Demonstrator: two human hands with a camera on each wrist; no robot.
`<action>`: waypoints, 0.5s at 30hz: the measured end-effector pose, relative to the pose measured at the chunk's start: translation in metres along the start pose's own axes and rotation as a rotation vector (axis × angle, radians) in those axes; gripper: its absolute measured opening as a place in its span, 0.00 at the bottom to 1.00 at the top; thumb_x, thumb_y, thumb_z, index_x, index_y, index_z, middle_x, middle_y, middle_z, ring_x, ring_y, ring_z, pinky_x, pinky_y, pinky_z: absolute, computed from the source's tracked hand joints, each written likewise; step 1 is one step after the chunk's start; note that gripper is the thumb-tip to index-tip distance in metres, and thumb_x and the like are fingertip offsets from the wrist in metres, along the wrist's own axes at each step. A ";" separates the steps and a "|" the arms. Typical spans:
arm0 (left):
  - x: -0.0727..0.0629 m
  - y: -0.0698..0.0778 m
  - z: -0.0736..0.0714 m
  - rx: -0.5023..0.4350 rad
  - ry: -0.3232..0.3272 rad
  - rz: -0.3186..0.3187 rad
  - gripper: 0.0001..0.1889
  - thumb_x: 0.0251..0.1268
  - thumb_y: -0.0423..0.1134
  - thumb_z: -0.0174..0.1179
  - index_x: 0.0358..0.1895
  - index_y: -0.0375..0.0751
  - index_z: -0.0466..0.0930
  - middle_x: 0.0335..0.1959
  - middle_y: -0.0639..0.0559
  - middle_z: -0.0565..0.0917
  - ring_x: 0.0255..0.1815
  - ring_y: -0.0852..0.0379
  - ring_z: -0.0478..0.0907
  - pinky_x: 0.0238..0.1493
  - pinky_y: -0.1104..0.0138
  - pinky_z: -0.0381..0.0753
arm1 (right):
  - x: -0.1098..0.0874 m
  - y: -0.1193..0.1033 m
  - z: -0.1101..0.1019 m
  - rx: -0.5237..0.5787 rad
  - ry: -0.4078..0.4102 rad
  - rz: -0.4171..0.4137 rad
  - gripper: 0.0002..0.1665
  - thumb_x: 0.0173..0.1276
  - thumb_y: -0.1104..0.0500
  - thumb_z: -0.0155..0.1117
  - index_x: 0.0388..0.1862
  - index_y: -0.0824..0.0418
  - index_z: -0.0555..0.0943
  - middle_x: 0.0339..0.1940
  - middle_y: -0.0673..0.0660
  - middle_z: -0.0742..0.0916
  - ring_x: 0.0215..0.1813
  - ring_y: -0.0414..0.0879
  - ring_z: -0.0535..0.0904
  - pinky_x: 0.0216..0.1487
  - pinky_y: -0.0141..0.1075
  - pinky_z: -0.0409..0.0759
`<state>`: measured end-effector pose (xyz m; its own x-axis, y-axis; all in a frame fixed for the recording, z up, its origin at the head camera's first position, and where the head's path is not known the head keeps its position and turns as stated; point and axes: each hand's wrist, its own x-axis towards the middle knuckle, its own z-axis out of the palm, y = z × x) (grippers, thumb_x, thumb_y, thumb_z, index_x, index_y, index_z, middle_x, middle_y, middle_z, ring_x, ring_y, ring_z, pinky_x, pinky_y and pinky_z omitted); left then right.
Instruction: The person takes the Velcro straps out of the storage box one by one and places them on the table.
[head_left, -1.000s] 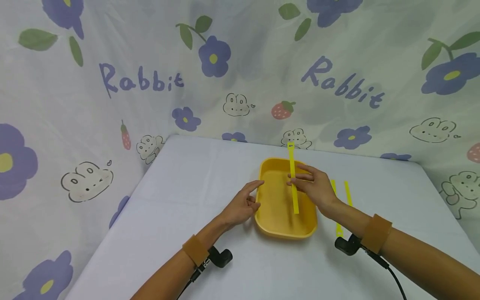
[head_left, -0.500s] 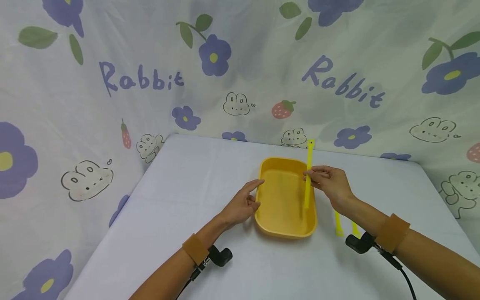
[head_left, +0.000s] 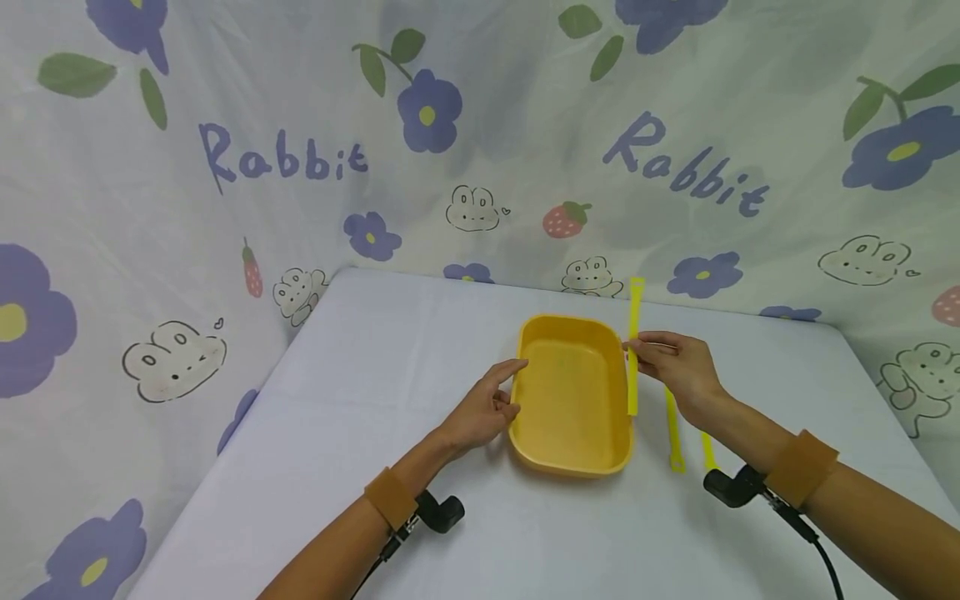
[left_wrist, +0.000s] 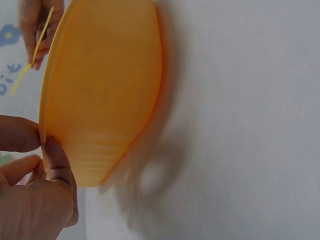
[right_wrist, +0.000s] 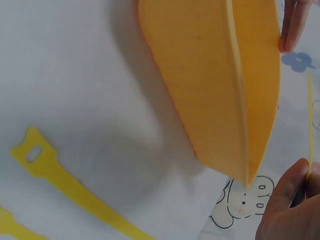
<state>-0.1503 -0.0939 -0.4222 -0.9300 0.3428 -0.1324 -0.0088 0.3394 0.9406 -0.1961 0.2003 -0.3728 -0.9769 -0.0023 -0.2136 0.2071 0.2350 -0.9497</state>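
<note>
My left hand [head_left: 483, 408] pinches the left rim of a yellow plastic basin [head_left: 570, 400]; in the left wrist view its thumb [left_wrist: 59, 157] lies on the outer wall. Beyond the basin's right rim, my right hand [head_left: 678, 367] pinches a yellow hook-and-loop cable tie [head_left: 634, 392] between thumb and fingers. That tie stands lengthwise, its slotted head up and away from me. Below the right hand lie two more yellow cable ties [head_left: 674, 437] [head_left: 708, 454] on the table, partly hidden by the hand and forearm. A slotted head shows on the nearer cable tie [right_wrist: 75, 187] in the right wrist view.
A white-covered table [head_left: 360, 375] holds everything. Behind it and on the left hangs a printed curtain [head_left: 495, 108] with flowers and rabbits. Each wrist wears a brown band [head_left: 802, 468] with a small black camera [head_left: 442, 514] and cable.
My right hand has moved right with the cable tie, from over the basin to just outside its right rim. My left hand and the basin have stayed put.
</note>
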 end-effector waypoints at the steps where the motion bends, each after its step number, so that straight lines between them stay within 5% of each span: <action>1: 0.000 0.000 0.000 0.000 0.001 0.000 0.35 0.69 0.24 0.55 0.77 0.51 0.61 0.79 0.52 0.57 0.42 0.54 0.71 0.37 0.71 0.75 | 0.000 0.000 -0.001 0.001 0.003 0.002 0.30 0.73 0.55 0.63 0.66 0.72 0.72 0.38 0.39 0.88 0.42 0.32 0.86 0.51 0.30 0.83; 10: 0.000 -0.001 0.000 0.005 0.000 0.009 0.35 0.70 0.25 0.54 0.78 0.51 0.60 0.79 0.52 0.57 0.41 0.55 0.71 0.37 0.71 0.75 | -0.001 0.001 -0.012 -0.089 -0.036 -0.037 0.31 0.75 0.51 0.61 0.66 0.70 0.72 0.41 0.38 0.87 0.45 0.32 0.83 0.49 0.24 0.81; 15: 0.000 -0.002 0.000 -0.002 -0.005 0.019 0.35 0.69 0.24 0.54 0.78 0.50 0.60 0.79 0.51 0.56 0.41 0.55 0.70 0.36 0.72 0.74 | -0.001 0.001 -0.021 -0.241 -0.091 -0.033 0.30 0.76 0.49 0.59 0.68 0.66 0.72 0.54 0.52 0.85 0.47 0.34 0.80 0.51 0.24 0.80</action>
<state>-0.1505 -0.0943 -0.4241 -0.9281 0.3539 -0.1159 0.0084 0.3311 0.9436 -0.1958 0.2213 -0.3685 -0.9719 -0.0986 -0.2137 0.1463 0.4584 -0.8766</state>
